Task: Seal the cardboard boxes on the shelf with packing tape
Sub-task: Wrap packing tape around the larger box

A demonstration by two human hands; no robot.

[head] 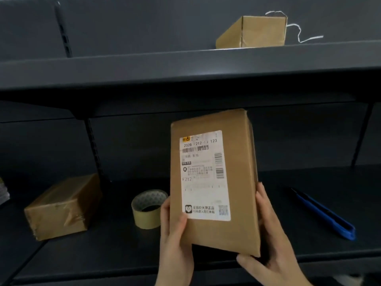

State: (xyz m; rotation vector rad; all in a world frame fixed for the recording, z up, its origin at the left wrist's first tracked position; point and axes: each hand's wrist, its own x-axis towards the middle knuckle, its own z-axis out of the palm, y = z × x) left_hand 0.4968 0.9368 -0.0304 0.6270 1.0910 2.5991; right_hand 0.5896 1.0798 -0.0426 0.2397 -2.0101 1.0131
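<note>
I hold a tall brown cardboard box (237,203) upright over the lower shelf, its white shipping label facing me. My left hand (175,236) grips its lower left edge, thumb on the front face. My right hand (268,244) clasps its lower right edge and bottom corner. A roll of beige packing tape (147,209) lies flat on the shelf just left of the box. A smaller box (61,205) wrapped in glossy tape rests at the left. Another cardboard box (255,32) with an open flap stands on the upper shelf.
A blue utility knife (325,213) lies on the lower shelf (103,254) at the right. A white string (301,36) trails beside the upper box. The upper shelf's front edge (144,73) overhangs the lower bay. A slotted upright (94,149) runs at the left.
</note>
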